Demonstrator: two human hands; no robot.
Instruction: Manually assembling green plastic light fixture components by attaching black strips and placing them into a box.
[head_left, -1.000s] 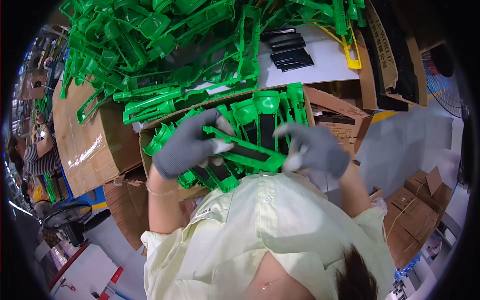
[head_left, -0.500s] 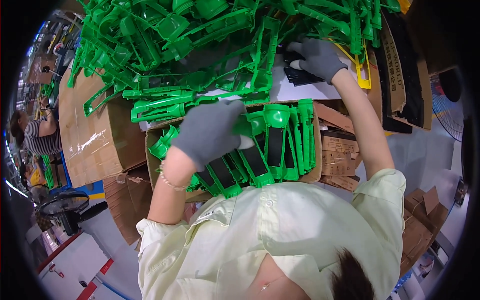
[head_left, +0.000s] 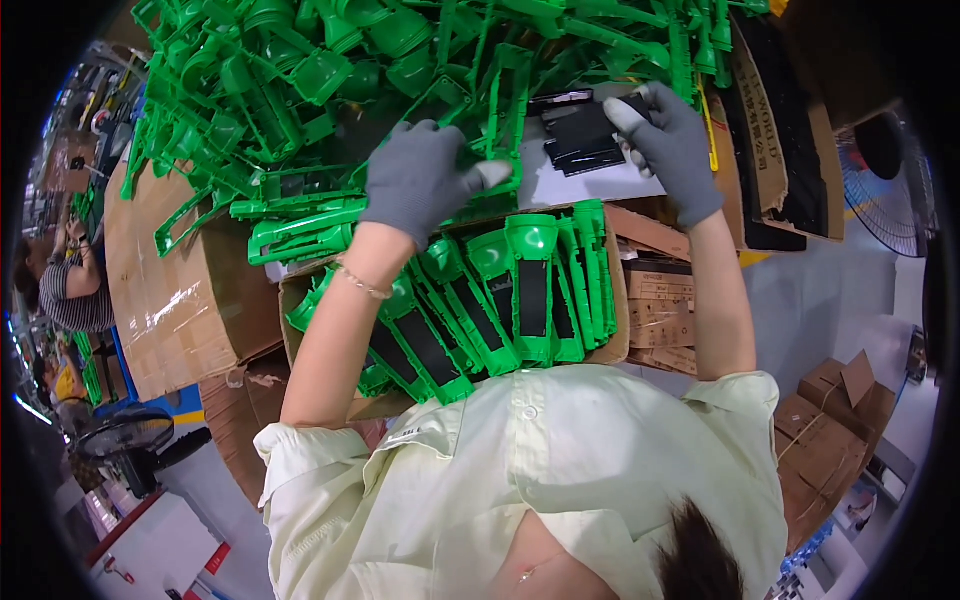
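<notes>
We note the tabletop [head_left: 648, 188] first: pale, smooth, mostly buried under a heap of green shells [head_left: 330, 60], glossy moulded plastic, loosely tangled, perhaps because their ribs and long open frames hook together. Left of it we see a carton [head_left: 160, 280], brown cardboard, its tape shiny.

Against the person's front is an open box [head_left: 618, 335]; there, packed shells [head_left: 533, 238] stand side by side, rounded cups upward, a row we judge to save room. Dark flat strips [head_left: 533, 300] line the troughs of several.

Hands, both in grey knit gloves with paler fingertips: the left hand [head_left: 420, 180] hangs over the heap's near edge, thumb out, fingers curled; we cannot tell whether it grips a shell. The right hand [head_left: 680, 150] pinches a black plate [head_left: 635, 103] between thumb and fingers, presumably because so thin a piece offers little but its edges. Beside it, black plates [head_left: 585, 150] lie overlapping, flat, rectangular, slightly shiny.
</notes>
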